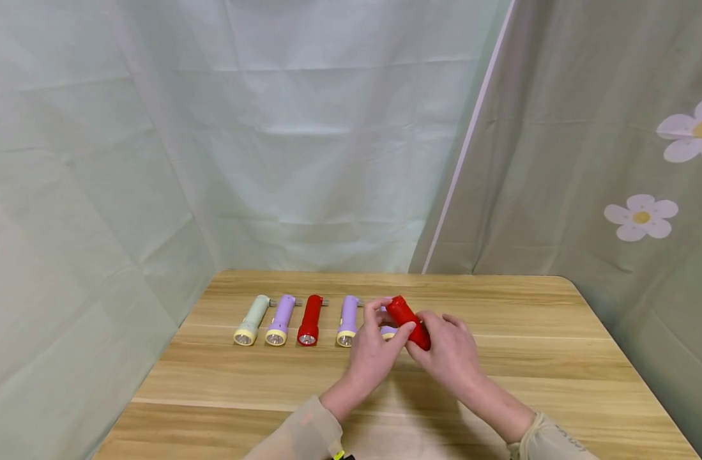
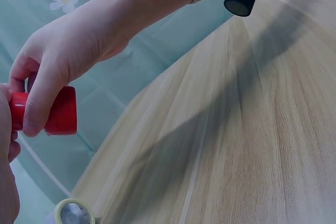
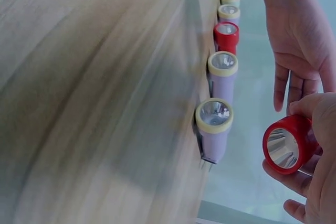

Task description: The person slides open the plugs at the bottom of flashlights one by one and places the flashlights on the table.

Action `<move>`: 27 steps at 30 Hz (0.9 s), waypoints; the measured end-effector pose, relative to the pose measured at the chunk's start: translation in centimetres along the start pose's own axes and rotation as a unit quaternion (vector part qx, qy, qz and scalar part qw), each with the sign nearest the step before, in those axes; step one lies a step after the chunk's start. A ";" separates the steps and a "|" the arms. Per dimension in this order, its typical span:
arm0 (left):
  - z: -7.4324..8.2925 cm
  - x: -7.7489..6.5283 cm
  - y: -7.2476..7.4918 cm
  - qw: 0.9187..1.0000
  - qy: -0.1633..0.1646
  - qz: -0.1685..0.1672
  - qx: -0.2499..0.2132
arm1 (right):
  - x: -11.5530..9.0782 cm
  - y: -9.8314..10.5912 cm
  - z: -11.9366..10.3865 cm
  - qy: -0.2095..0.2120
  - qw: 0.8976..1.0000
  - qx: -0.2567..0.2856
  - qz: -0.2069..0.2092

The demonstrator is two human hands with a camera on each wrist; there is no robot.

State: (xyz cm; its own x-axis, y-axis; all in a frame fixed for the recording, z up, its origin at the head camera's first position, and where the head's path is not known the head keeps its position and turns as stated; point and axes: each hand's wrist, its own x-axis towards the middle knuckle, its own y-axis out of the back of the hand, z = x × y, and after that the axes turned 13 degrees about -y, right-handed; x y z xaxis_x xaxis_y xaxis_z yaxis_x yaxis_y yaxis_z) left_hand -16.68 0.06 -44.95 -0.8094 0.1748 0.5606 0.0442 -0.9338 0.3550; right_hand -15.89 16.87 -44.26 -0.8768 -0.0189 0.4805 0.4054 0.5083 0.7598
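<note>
Both hands hold a red flashlight (image 1: 404,314) above the table, tilted with its tail end up and away. My left hand (image 1: 372,350) has its thumb on the barrel and its index finger by the tail end. At the other end my right hand (image 1: 450,352) grips the flashlight near its head. In the right wrist view, the clear lens and silver reflector (image 3: 282,149) show between the right hand's fingers. Behind the hands lies a purple flashlight (image 1: 388,333), mostly hidden in the head view.
Left of the hands, a pale green flashlight (image 1: 254,321), a purple flashlight (image 1: 282,319), another red flashlight (image 1: 311,319) and a purple flashlight (image 1: 349,316) form a row, lenses toward me. Metal prongs stick out near their tails. The wooden table (image 1: 241,383) meets pale curtains (image 1: 328,160) behind.
</note>
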 end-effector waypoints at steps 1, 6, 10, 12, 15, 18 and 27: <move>0.0 0.0 0.0 1.000 -0.001 0.004 -0.005 | 0.1 0.1 0.0 0.005 1.000 -0.003 0.001; 0.0 0.0 -0.1 1.000 -0.005 0.019 -0.022 | 0.3 0.6 -0.1 0.017 1.000 -0.016 0.000; 0.1 -0.1 -0.2 0.999 -0.004 0.023 -0.030 | 0.4 1.0 -0.2 0.016 1.000 -0.019 -0.007; 0.2 0.0 -0.2 0.999 -0.002 0.025 -0.034 | 0.5 1.1 -0.3 0.018 1.000 -0.019 -0.007; 0.2 0.0 -0.3 0.999 0.001 0.026 -0.041 | 0.5 1.1 -0.2 0.025 1.000 -0.018 -0.001; 0.3 0.0 -0.3 0.998 0.004 0.027 -0.051 | 0.5 1.2 -0.3 0.029 0.999 -0.018 0.005; 0.5 -0.1 -0.3 0.997 0.006 0.031 -0.074 | 0.5 1.2 -0.3 0.039 0.999 -0.021 0.013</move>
State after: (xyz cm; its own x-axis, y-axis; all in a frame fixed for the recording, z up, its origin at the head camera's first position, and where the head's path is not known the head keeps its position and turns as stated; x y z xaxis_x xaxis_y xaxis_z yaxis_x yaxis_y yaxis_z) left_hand -16.34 0.45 -44.69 -0.8149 0.1132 0.5684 0.0081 -0.9784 0.2064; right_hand -15.74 17.17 -43.00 -0.8433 -0.0733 0.5324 0.4403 0.4737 0.7627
